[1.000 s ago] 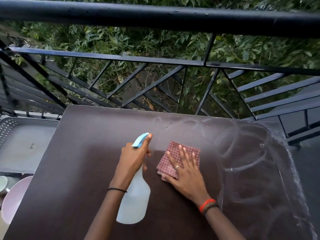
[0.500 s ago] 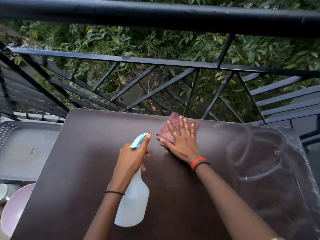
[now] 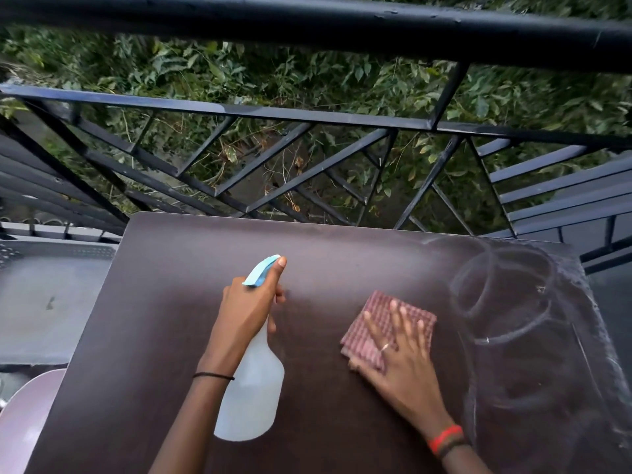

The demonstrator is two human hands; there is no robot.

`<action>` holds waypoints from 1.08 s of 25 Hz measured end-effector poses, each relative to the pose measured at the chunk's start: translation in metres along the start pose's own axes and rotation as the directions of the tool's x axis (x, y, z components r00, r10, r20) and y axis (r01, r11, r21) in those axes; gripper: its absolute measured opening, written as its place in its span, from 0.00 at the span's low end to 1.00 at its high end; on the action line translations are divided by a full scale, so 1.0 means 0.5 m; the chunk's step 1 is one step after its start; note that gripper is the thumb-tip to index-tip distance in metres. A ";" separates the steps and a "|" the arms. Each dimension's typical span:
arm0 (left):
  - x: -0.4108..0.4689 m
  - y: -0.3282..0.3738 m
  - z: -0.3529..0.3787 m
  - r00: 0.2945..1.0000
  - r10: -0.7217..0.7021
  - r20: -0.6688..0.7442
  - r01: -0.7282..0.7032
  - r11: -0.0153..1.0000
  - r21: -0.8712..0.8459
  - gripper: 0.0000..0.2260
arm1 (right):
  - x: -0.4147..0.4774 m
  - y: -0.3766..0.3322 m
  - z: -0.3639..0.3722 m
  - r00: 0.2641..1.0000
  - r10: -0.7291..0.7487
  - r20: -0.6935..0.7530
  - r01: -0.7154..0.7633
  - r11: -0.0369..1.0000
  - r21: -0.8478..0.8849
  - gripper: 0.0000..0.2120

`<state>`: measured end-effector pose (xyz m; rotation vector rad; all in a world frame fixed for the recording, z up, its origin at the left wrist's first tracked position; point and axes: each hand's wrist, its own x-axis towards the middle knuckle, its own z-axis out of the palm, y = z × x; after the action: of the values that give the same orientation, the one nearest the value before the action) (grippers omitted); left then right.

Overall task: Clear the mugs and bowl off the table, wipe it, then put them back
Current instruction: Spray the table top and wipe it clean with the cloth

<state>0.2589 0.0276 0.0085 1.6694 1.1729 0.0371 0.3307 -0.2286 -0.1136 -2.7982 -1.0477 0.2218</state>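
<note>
At far left, below the table's edge, a pale pink rounded dish (image 3: pixel 24 422), which I judged to be the bowl, sat off the dark brown rectangular tabletop (image 3: pixel 164 336). It was parked near a grey perforated metal surface (image 3: pixel 44 302), leaving the top free for cleaning. No mugs showed in the shot.

My left hand (image 3: pixel 249 302) gripped the neck of a translucent plastic spray bottle (image 3: pixel 253 388) with a light blue trigger head, 1 finger laid along that head. The nozzle pointed away from me over the middle of the top, ready, I judged, to wet the next patch. Whether the bottle's base touched the wood I could not tell.

To its right, my right hand (image 3: pixel 403 364) lay flat with the fingers spread, pressing a red-checked folded cloth (image 3: pixel 386 319) onto the wood. The open palm put weight across the whole pad and pinched nothing.

Further right, chalky looping smears (image 3: pixel 513 302) marked the part of the top not yet wiped clean. I judged the job about midway: clearing done, wiping under way, putting back to come.

A black metal railing (image 3: pixel 307 29) ran behind the table's far edge, green leaves beyond.
</note>
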 end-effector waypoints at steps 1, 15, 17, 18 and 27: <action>-0.002 -0.006 -0.005 1.000 -0.005 0.004 0.005 1.000 -0.004 0.27 | 0.043 0.003 -0.003 0.997 0.072 -0.013 -0.073 0.997 -0.007 0.38; 0.002 -0.041 -0.083 1.000 0.010 0.008 -0.010 1.000 -0.024 0.26 | -0.026 -0.078 0.016 0.999 0.037 -0.017 -0.037 0.999 -0.001 0.37; 0.004 -0.050 -0.096 1.000 0.012 0.006 -0.012 1.000 -0.022 0.26 | 0.062 -0.039 -0.003 0.986 0.163 -0.016 -0.163 0.987 0.001 0.39; 0.006 -0.056 -0.103 1.000 0.010 0.001 -0.010 1.000 -0.028 0.26 | 0.120 -0.038 -0.012 0.976 0.217 -0.016 -0.217 0.976 0.013 0.40; 0.000 -0.102 -0.145 0.999 -0.010 -0.040 0.009 1.000 -0.023 0.27 | 0.322 -0.324 0.023 0.983 -0.144 0.111 0.140 0.989 0.048 0.38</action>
<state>0.1860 0.0779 0.0031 1.6494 1.2063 0.0777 0.3454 -0.0004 -0.1086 -2.6879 -1.2479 0.3858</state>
